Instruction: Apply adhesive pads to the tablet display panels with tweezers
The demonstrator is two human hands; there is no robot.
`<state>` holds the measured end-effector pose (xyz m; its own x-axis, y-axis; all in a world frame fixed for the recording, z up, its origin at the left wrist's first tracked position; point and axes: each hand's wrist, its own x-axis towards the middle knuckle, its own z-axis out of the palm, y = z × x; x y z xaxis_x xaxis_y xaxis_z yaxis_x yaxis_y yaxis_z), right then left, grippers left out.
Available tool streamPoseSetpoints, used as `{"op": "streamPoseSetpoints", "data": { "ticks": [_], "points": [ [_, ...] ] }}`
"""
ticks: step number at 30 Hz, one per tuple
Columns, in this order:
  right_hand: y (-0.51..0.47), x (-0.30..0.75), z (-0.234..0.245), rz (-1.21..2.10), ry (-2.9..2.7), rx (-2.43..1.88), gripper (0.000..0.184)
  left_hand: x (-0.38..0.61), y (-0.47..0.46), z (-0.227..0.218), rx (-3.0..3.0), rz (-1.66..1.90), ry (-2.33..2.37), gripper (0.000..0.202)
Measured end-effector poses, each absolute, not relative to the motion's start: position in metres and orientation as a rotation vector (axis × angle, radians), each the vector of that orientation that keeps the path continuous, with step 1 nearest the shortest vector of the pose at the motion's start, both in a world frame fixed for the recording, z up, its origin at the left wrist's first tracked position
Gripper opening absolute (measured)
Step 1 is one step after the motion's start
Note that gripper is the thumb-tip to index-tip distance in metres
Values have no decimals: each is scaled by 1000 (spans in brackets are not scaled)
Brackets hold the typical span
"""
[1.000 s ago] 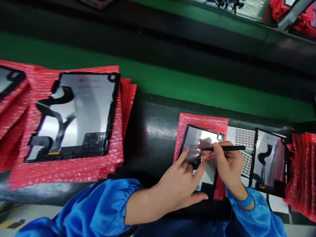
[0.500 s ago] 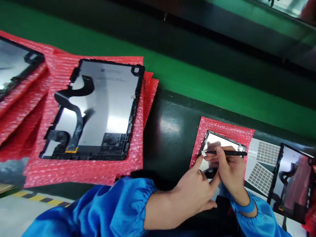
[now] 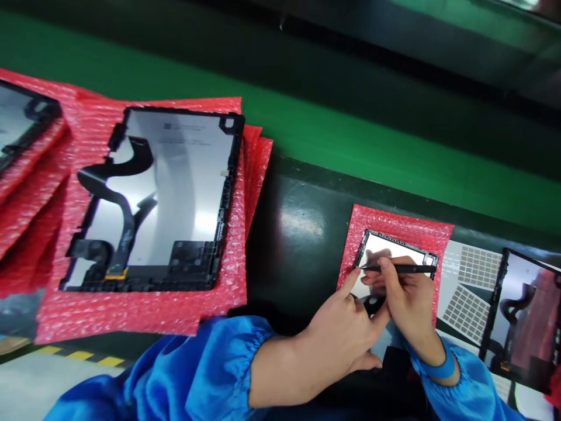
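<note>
My right hand point(image 3: 409, 301) is closed around black tweezers point(image 3: 414, 269), held nearly level with the tips pointing left. The tips are at the left edge of a black-framed display panel point(image 3: 377, 241) with a shiny, mirror-like back. My left hand point(image 3: 335, 336) has its index finger stretched out to that same edge, its tip close beside the tweezers' tips. The left thumb is spread away and nothing shows in that hand. Under the panel lies a red bubble-wrap sheet point(image 3: 403, 218). Both hands cover the panel's lower part, and anything at the tweezers' tips is too small to make out.
On the left, a larger-looking display panel point(image 3: 184, 175) with a black flex cable rests on stacked red bubble wrap point(image 3: 219, 304). Another panel point(image 3: 26, 117) is cut off at the left edge. Label sheets point(image 3: 480, 266) and a dark panel point(image 3: 521, 327) lie to the right.
The view has shifted slightly, so the left-hand panels sit further left. The tweezers' tips have moved a little left and up, nearer to my left index fingertip. Both hands otherwise keep their pose.
</note>
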<state>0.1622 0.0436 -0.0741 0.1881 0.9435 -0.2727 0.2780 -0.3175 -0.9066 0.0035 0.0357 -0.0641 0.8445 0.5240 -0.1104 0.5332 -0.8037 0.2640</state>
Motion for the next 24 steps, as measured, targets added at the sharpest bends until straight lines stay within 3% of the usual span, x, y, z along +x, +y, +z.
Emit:
{"op": "streamPoseSetpoints", "data": {
  "ticks": [8, 11, 14, 17, 24],
  "points": [
    [47, 160, -71, 1185, -1021, -1691, 38, -4, 47, -61, 2635, 127, 732, 97],
    [43, 171, -60, 1132, -948, -1619, 36, -17, 52, -48, 2455, 267, 777, 70],
    [32, 190, -57, 1029, -942, -1590, 32, -30, 52, -41, 2176, 229, 1272, 35],
    [22, 207, -68, 1016, -956, -1600, 33, -34, 52, -50, 1958, 120, 1575, 21],
    [22, 218, -95, 1056, -825, -1473, 37, -16, 56, -69, 1829, 437, 1451, 15]
  ]
}}
